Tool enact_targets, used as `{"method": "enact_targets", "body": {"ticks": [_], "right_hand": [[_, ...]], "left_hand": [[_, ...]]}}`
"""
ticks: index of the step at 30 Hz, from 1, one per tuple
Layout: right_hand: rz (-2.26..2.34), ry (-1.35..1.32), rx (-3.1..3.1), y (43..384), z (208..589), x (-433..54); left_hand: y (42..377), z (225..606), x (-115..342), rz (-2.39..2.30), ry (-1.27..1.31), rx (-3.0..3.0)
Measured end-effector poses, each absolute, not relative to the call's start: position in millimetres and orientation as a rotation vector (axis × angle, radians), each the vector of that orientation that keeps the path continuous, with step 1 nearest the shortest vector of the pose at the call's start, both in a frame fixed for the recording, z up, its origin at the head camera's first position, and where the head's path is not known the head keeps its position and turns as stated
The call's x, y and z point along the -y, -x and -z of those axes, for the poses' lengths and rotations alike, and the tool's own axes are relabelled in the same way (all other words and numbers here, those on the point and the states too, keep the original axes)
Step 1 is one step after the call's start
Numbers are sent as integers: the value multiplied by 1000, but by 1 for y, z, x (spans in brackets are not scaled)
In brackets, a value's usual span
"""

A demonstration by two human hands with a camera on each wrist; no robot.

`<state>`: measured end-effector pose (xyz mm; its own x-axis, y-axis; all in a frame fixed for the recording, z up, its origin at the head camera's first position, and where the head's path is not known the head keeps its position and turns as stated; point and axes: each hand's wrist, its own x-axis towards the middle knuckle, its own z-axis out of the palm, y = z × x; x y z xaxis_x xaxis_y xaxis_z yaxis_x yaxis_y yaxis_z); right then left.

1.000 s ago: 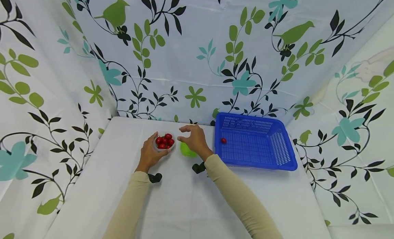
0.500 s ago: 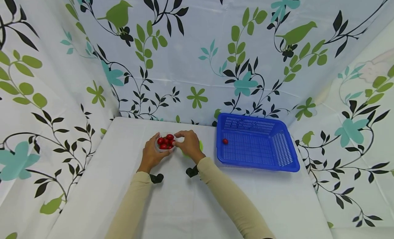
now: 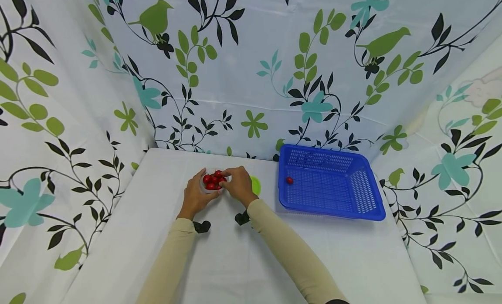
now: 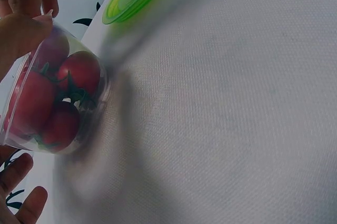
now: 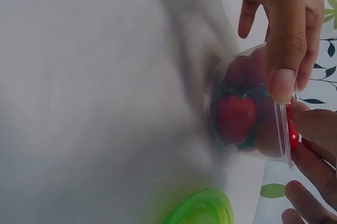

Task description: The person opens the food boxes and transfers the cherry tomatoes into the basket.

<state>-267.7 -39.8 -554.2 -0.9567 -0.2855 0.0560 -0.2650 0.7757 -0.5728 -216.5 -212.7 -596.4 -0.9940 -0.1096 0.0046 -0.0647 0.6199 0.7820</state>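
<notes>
My left hand point(image 3: 195, 196) grips a clear plastic cup point(image 5: 283, 147) on the white table, thumb at the near side and fingers round the far side. Red cherry tomatoes point(image 4: 59, 124) with green stems fill the cup up to its rim. My right hand point(image 3: 238, 184) reaches in from the right. Its thumb and forefinger pinch a cherry tomato point(image 5: 293, 135) at the cup's mouth, as the right wrist view shows. Just right of that hand lies a bright green round lid point(image 3: 256, 186), partly hidden behind the hand in the head view.
A blue perforated plastic basket point(image 3: 333, 212) stands at the right of the table, with one cherry tomato point(image 3: 289, 180) inside near its left wall. A curtain point(image 3: 251, 77) printed with leaves and birds hangs behind the table and along both sides.
My right hand has moved left from over the green lid to the cup, and its fingers have closed on a cherry tomato. My left hand keeps its grip on the cup.
</notes>
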Motion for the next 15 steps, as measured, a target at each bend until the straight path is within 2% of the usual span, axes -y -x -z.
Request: {"method": "enact_targets", "body": {"ticks": [6, 15], "right_hand": [[809, 481, -2929, 267, 551, 44], [890, 497, -2860, 268, 550, 41]], "left_hand": [[215, 595, 211, 1326, -144, 2768], [214, 593, 211, 1326, -157, 2773]]}}
